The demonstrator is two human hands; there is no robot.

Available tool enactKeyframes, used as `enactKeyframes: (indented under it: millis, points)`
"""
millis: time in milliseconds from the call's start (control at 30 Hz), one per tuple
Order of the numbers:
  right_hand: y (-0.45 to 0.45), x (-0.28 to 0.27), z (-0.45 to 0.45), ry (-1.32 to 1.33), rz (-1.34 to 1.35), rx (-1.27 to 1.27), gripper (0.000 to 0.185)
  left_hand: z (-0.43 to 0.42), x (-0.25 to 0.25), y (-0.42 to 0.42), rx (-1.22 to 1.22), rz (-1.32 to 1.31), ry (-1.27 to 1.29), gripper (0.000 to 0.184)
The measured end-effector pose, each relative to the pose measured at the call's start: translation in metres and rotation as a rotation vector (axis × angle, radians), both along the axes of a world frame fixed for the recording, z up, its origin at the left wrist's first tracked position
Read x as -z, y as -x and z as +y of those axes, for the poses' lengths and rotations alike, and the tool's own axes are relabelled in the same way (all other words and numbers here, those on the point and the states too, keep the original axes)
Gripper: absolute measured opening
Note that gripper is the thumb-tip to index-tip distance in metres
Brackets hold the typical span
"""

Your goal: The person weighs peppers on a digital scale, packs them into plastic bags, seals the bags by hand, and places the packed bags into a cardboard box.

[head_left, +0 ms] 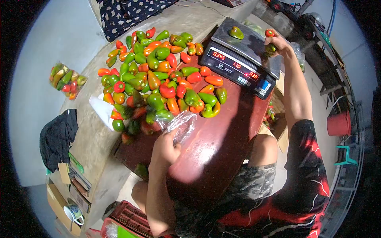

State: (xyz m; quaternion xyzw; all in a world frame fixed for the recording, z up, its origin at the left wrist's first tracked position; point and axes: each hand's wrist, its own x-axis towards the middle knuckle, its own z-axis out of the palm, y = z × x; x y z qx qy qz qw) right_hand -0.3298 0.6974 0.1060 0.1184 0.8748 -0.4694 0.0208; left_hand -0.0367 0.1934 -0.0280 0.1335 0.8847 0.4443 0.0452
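My left hand [166, 148] is closed on the rim of a clear plastic bag [184, 126] above the red-brown tabletop [206, 146]. My right hand [281, 44] is raised at the right edge of a digital scale [230, 65], its fingers wrapped round peppers: a red one [270, 33] shows at the top and a greenish one [270, 49] below. One green pepper [236, 32] lies on the scale's dark plate, and its red digits are lit. Left of the scale spreads a heap of green, red and orange peppers [153, 80], reaching close to the bag.
A filled bag of peppers [67, 81] stands by the wall at left. Dark cloth [58, 139] hangs over the concrete ledge, with a mug [74, 213] below. A red crate [129, 217] sits near my legs. At right are a red bucket [339, 123] and a green stool [346, 155].
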Motion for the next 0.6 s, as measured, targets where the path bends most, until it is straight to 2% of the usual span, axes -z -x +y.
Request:
enactKeyframes:
  millis: [67,233,300,333,400,467,567,600]
  points:
    - [-0.004,0.002,0.009,0.171,0.047,0.013,0.066,0.000,0.002,0.000,-0.007,-0.020,0.010,0.049]
    - [0.003,0.015,0.032,0.258,0.120,-0.011,0.068,0.001,-0.003,-0.001,-0.017,0.000,0.002,0.049]
    - [-0.010,-0.001,-0.004,0.060,-0.008,0.018,0.070,0.004,-0.004,0.000,-0.010,0.010,-0.003,0.049]
    - [-0.008,0.000,-0.013,0.061,-0.008,0.024,0.070,0.004,-0.005,-0.001,-0.017,-0.018,0.019,0.049]
    - [0.003,-0.001,-0.027,-0.285,-0.046,0.019,0.070,0.004,-0.005,-0.002,-0.028,-0.042,0.040,0.050]
    - [0.022,0.017,-0.024,-0.289,-0.048,0.027,0.069,0.003,-0.001,-0.002,-0.025,-0.008,0.023,0.050]
    - [0.035,0.031,-0.037,-0.587,-0.027,-0.216,0.064,0.003,-0.012,0.000,0.013,-0.042,0.019,0.051]
    - [0.035,0.035,-0.045,-0.586,-0.030,-0.221,0.064,0.002,-0.011,-0.002,0.010,-0.046,0.020,0.051]
